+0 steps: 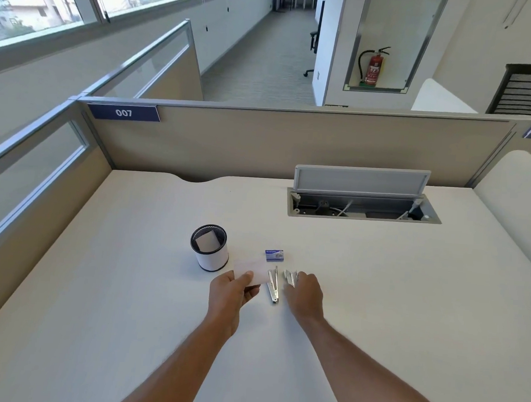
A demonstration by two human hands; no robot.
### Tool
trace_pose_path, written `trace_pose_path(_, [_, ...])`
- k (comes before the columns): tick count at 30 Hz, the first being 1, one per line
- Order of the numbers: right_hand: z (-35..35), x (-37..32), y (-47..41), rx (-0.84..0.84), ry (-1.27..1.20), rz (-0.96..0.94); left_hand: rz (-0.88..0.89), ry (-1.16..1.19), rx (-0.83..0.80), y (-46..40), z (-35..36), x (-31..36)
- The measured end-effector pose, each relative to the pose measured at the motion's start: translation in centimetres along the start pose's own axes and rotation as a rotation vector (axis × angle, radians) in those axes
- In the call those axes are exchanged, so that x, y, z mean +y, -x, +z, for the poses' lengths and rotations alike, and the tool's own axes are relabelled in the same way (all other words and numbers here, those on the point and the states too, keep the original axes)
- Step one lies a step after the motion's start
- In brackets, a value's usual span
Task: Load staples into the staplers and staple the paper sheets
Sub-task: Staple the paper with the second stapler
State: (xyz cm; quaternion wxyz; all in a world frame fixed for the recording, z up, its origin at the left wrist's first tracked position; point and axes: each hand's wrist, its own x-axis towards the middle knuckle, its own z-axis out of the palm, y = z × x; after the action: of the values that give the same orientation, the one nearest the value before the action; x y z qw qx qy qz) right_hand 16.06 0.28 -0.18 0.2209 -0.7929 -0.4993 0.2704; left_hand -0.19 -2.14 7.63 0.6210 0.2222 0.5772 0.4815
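Note:
My left hand (234, 289) pinches a small stack of white paper sheets (253, 271) just above the desk, thumb on top. To its right a metal stapler (273, 285) lies on the desk with its arm swung open. A second metal stapler (290, 277) lies further right, and my right hand (305, 293) covers its near end with the fingers on it; the grip itself is hidden. A small blue staple box (274, 255) sits just behind the staplers.
A black mesh pen holder (209, 247) with a white band stands left of the papers, a slip of paper inside it. At the back right an open cable tray (363, 203) is sunk into the white desk (128, 285). Beige partitions enclose the desk.

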Motion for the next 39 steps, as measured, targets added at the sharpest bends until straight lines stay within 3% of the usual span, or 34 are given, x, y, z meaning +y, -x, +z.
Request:
trace_pose_path(6, [-1.3,1.0,1.4,0.116,-0.258,-0.077,-0.039,-0.042,-0.026,0.0,-0.2,-0.3])
trace_pose_path(11, [-3.1,1.6,5.6,0.069,-0.291,-0.582,-0.123,-0.115,-0.100,1.3,0.8,-0.9])
trace_pose_path(15, [-3.6,2.4,6.8,0.184,-0.221,-0.714,-0.212,-0.167,-0.156,2.7,1.6,-1.3])
trace_pose_path(19, [-5.3,2.0,7.3,0.255,-0.350,-0.647,-0.212,-0.154,-0.163,4.0,2.1,-1.1])
trace_pose_path(23, [-7.8,0.3,8.0,0.121,-0.643,-0.273,0.020,-0.234,-0.171,5.2,1.9,-0.6])
trace_pose_path(25, [-8.9,-0.3,8.2,0.059,-0.726,-0.173,0.124,-0.290,-0.226,5.9,1.7,-0.2])
trace_pose_path(30, [-10.8,-2.2,9.5,-0.042,-0.793,-0.146,0.249,-0.327,-0.234,7.0,1.9,0.4])
trace_pose_path(39, [-11.8,-3.4,10.8,-0.088,-0.838,-0.133,0.241,-0.228,-0.210,8.0,2.0,0.7])
